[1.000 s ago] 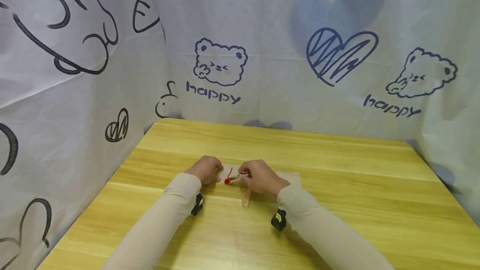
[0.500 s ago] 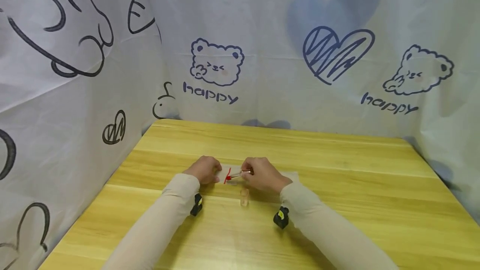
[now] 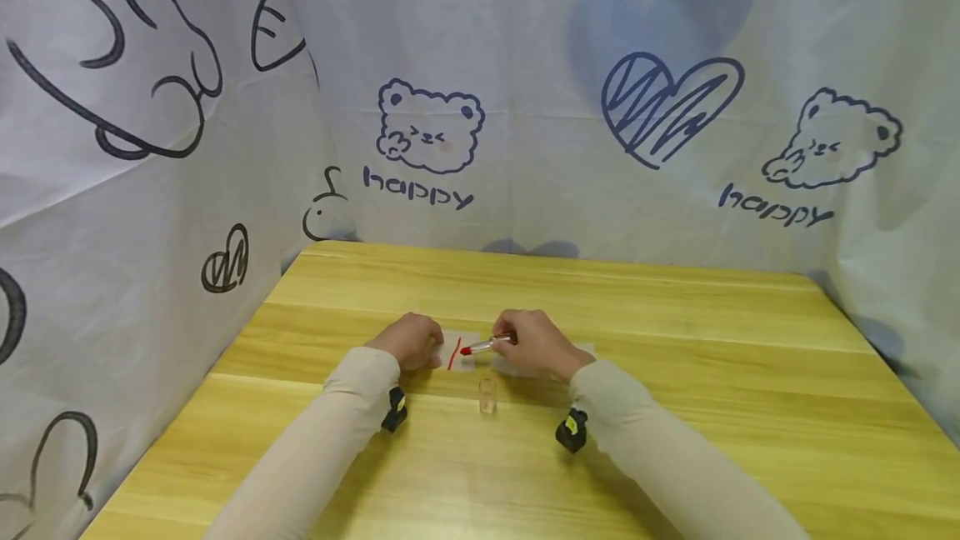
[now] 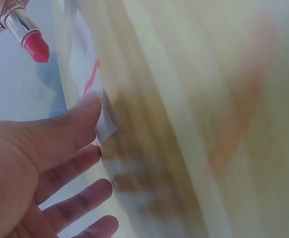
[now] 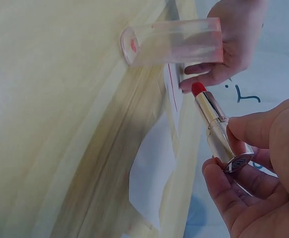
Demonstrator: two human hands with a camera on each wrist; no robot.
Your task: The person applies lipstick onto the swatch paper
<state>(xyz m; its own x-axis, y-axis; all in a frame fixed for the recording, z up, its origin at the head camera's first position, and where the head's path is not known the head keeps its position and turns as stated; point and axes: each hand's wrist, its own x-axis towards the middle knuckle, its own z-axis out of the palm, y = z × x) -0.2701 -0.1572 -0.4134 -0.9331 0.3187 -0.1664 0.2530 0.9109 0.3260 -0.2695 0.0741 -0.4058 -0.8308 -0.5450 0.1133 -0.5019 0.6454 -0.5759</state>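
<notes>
Soft light is shining on the worktop [image 3: 450,482], and I am seeing faint shadows by the sleeves [image 3: 296,457]. Both wrist views are looking hazy, the wood blurring in the left.

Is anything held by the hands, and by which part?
The right hand holds the lipstick by its base; the left hand only touches the red-marked paper.

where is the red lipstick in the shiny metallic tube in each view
Head: the red lipstick in a shiny metallic tube, below centre, in the right hand.
Left wrist: top left, tip toward lower right.
Right wrist: right of centre, tip toward upper left.
Shared landmark: the thin red line on white paper.
</notes>
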